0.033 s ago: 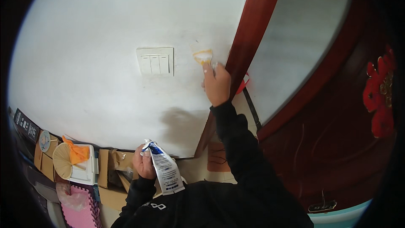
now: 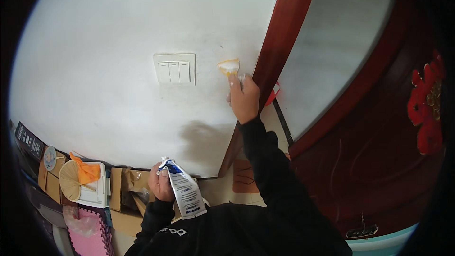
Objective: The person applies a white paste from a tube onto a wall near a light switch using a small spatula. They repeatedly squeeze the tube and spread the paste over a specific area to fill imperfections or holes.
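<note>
My right hand (image 2: 245, 98) grips a small yellow scraper (image 2: 229, 68) with white paste on its blade. The blade is at the white wall (image 2: 118, 28), just right of a three-rocker light switch (image 2: 174, 69); whether it touches the wall I cannot tell. A small dark mark shows on the wall above the blade. Lower down, my left hand (image 2: 160, 183) is closed around the crumpled upper end of a white and blue squeeze tube (image 2: 186, 190). The tube's flat, wide end hangs down toward my black top.
A dark red door frame (image 2: 288, 23) runs close beside my right hand. Farther right stands a dark red door (image 2: 369, 170) with a red ornament (image 2: 426, 109). Cardboard boxes (image 2: 124, 218), a woven fan (image 2: 71, 180), an orange cloth (image 2: 87, 171) and pink mats (image 2: 87, 239) lie at lower left.
My right hand and the scraper have moved slightly down along the wall. My left hand and the tube have hardly moved.
</note>
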Motion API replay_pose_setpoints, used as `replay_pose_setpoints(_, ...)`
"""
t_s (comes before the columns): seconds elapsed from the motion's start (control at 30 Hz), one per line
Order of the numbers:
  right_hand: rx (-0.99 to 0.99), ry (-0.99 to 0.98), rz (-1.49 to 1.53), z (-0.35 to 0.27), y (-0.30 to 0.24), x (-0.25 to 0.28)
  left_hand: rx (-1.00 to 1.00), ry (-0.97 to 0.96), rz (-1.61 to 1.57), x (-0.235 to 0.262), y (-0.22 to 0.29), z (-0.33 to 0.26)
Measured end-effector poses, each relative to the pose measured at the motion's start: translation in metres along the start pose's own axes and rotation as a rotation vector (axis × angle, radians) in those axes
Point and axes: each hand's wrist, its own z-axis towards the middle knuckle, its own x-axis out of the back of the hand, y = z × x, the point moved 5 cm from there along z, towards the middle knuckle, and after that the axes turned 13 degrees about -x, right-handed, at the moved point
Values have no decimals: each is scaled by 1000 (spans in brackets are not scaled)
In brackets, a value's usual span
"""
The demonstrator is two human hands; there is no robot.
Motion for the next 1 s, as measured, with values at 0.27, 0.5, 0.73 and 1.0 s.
replay_pose_setpoints(0.27,75,34,-8,25,-20,6,-3,-6,7,3,3,-1)
replay_pose_setpoints(0.5,130,3,72,6,-29,2,7,4,26,8,0,-3)
replay_pose_setpoints(0.73,153,82,-272,25,1,2,-19,-4,19,3,2,0)
replay_pose_setpoints(1.0,267,57,-140,17,-37,-7,-1,19,34,5,5,-3)
